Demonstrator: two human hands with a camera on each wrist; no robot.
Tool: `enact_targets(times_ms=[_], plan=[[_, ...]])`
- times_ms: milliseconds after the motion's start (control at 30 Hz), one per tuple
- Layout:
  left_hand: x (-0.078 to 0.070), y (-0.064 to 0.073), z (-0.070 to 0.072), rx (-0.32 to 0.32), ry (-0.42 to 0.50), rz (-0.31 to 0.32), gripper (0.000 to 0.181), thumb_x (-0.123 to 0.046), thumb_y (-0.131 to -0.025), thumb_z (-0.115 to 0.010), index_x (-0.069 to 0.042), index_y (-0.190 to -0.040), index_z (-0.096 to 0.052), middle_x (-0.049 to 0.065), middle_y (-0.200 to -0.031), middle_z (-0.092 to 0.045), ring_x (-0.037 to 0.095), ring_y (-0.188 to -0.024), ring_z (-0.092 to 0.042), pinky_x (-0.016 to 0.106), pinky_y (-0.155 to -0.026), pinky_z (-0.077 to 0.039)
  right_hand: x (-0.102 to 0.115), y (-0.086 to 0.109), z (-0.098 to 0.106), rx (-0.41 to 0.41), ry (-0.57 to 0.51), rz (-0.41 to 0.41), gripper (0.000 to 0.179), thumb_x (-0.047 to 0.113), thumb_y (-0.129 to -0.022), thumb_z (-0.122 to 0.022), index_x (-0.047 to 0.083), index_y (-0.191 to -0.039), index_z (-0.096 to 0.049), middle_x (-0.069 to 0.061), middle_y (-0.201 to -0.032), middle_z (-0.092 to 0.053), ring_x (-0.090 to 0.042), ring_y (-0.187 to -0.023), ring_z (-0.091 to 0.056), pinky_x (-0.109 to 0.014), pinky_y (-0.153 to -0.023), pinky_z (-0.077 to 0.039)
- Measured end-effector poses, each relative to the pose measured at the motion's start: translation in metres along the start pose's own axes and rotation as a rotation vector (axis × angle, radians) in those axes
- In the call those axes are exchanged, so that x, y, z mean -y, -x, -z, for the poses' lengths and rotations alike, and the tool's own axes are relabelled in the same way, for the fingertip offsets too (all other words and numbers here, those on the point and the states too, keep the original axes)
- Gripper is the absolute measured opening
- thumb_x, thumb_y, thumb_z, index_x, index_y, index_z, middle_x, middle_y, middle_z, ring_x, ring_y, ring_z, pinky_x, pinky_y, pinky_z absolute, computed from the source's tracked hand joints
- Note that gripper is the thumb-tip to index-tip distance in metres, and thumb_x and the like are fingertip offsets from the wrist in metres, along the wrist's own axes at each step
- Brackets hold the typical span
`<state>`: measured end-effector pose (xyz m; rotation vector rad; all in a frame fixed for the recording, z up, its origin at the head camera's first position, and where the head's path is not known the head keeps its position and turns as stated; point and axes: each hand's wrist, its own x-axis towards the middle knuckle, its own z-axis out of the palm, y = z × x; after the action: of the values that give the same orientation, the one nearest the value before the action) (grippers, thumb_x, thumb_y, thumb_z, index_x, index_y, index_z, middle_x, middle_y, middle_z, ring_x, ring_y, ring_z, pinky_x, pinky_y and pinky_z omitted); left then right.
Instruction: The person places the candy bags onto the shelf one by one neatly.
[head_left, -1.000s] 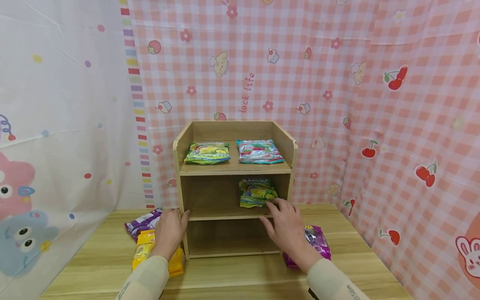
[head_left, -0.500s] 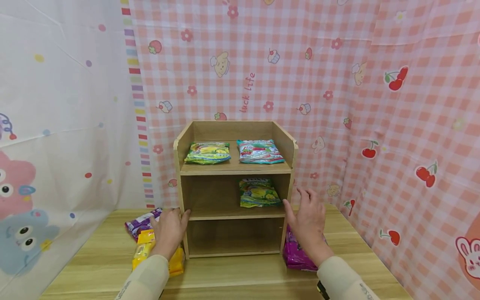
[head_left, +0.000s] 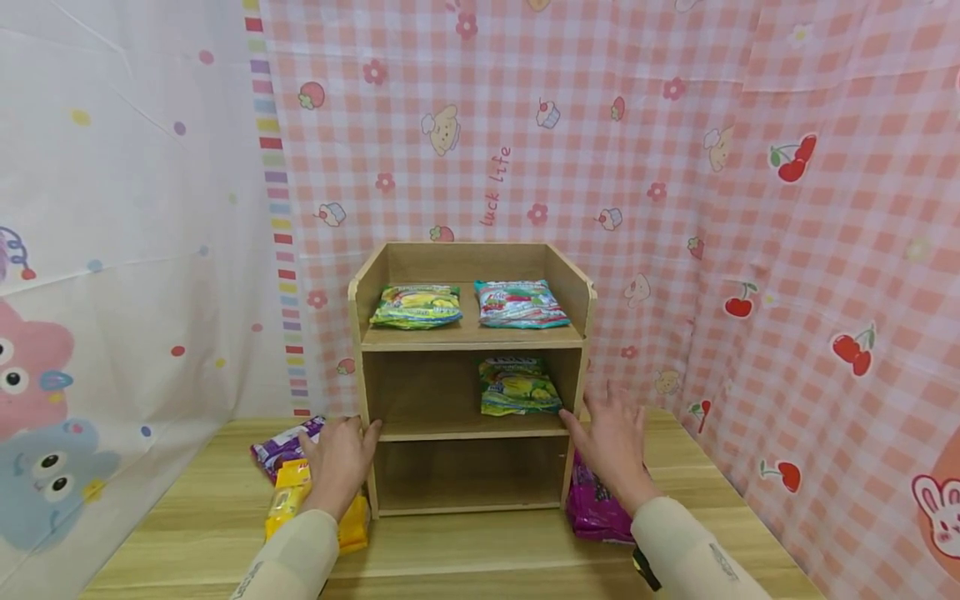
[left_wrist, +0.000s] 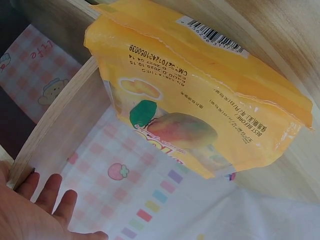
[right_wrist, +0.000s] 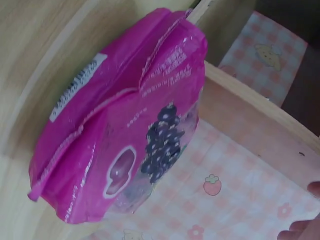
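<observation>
A small wooden shelf unit (head_left: 472,343) stands on the table between my hands. My left hand (head_left: 339,462) is at its left side panel, thumb on the front edge and fingers spread loosely along the outside. My right hand (head_left: 611,442) is at the right side panel, thumb at the front edge, fingers straight and holding nothing. A green candy bag (head_left: 517,387) leans in the middle compartment, on the right. Beside the unit stand a yellow mango candy bag (left_wrist: 180,100) on the left and a purple grape candy bag (right_wrist: 120,120) on the right, each partly hidden by a hand in the head view.
On the top shelf lie a yellow-green candy bag (head_left: 417,307) and a teal-and-red candy bag (head_left: 521,303). Another purple bag (head_left: 285,446) lies behind the yellow one on the wooden table (head_left: 465,558). Printed curtains (head_left: 480,125) hang behind and at both sides.
My right hand has drawn back from the green candy bag to the unit's right side, then shifted slightly so its thumb meets the front edge. The left hand has stayed put.
</observation>
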<state>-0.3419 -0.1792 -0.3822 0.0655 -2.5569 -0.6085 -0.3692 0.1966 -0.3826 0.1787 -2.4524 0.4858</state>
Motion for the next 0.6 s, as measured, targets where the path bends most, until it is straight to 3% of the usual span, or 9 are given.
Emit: enact_targets(times_ms=[100, 300, 467, 600], plan=[[0.000, 0.000, 0.000, 0.005, 0.000, 0.003, 0.038, -0.032, -0.101, -0.058, 0.000, -0.084, -0.067, 0.019, -0.091, -0.067, 0.044, -0.107, -0.059, 0.077, -0.104, -0.006, 0.000, -0.004, -0.002, 0.055, 0.043, -0.013, 0.057, 0.047, -0.094, -0.062, -0.001, -0.124, -0.063, -0.033, -0.150, -0.033, -0.050, -0.138, -0.030, -0.075, -0.106, -0.009], [0.002, 0.000, 0.000, 0.002, -0.005, 0.001, 0.040, -0.036, -0.101, -0.056, 0.000, -0.088, -0.068, 0.020, -0.095, -0.066, 0.044, -0.106, -0.058, 0.076, -0.105, -0.008, 0.004, -0.006, -0.002, 0.182, 0.061, -0.103, 0.062, 0.049, -0.098, -0.054, -0.001, -0.136, -0.055, -0.032, -0.156, -0.022, -0.051, -0.143, -0.017, -0.076, -0.106, -0.002], [0.006, 0.003, -0.002, -0.004, -0.023, -0.021, 0.046, -0.040, -0.102, -0.053, 0.003, -0.104, -0.070, 0.025, -0.111, -0.065, 0.046, -0.113, -0.054, 0.075, -0.106, -0.008, 0.006, -0.004, 0.000, 0.231, 0.071, -0.123, 0.066, 0.050, -0.101, -0.047, -0.001, -0.143, -0.048, -0.033, -0.156, -0.019, -0.051, -0.144, -0.013, -0.076, -0.105, 0.003], [0.010, 0.006, -0.003, -0.008, -0.041, -0.058, 0.052, -0.042, -0.103, -0.049, 0.004, -0.117, -0.067, 0.027, -0.121, -0.062, 0.048, -0.118, -0.051, 0.073, -0.108, -0.009, 0.004, -0.003, -0.001, 0.246, 0.073, -0.132, 0.065, 0.051, -0.101, -0.044, -0.001, -0.140, -0.051, -0.033, -0.155, -0.021, -0.052, -0.144, -0.013, -0.076, -0.105, 0.003]])
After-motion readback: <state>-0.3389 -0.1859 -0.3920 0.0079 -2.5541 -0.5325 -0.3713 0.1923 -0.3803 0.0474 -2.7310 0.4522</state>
